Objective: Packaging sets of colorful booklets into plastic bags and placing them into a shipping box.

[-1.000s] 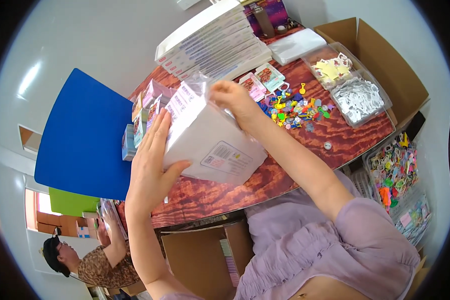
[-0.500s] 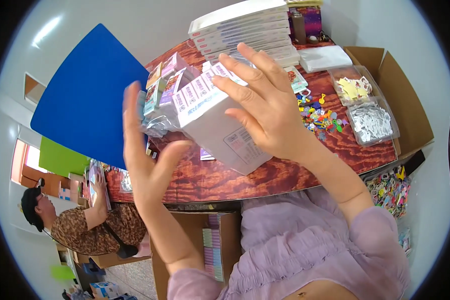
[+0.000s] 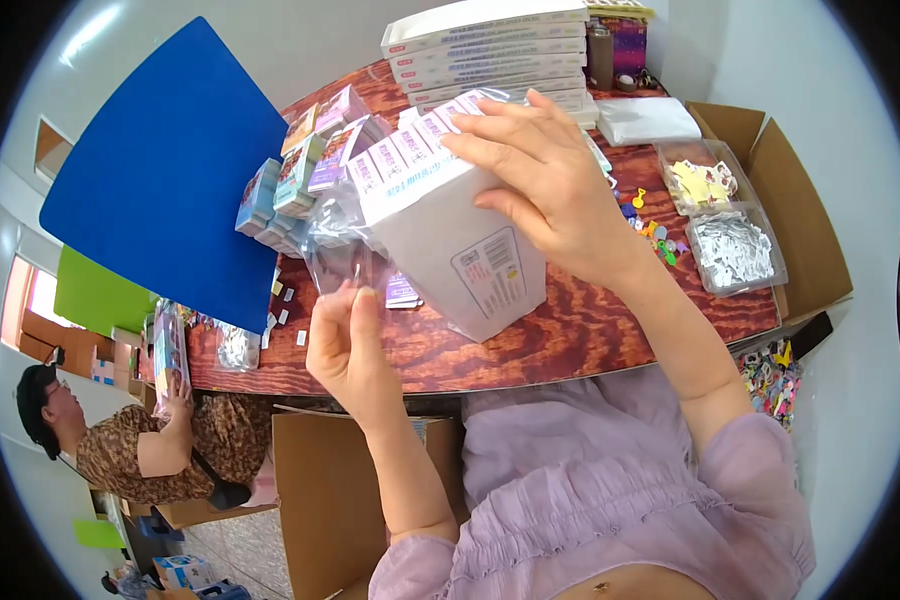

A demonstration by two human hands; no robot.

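Observation:
A white box (image 3: 440,235) with purple-printed small packs along its upper side stands tilted on the table before me. Clear plastic film (image 3: 340,235) hangs off its left side. My left hand (image 3: 348,345) is closed in a pinch on the edge of this film, thumb against fingertips. Over the box's upper right edge lies my right hand (image 3: 555,190), fingers on top and thumb by the front face, holding it. Bundles of small printed packs (image 3: 300,170) in teal, purple and orange sit just beyond the film. A purple pack (image 3: 402,291) lies partly hidden behind the box.
Flat white boxes (image 3: 485,50) are stacked at the back. Clear trays of white pieces (image 3: 735,245) and yellow pieces (image 3: 705,180) stand right, beside an open carton (image 3: 810,220). A blue panel (image 3: 170,180) rises left. Another person (image 3: 160,445) works beyond it. An open carton (image 3: 330,500) sits below the table.
My left hand went from spread fingers to a pinch on the plastic film, moving down and right. My right hand settled onto the box, which now shows more of its front.

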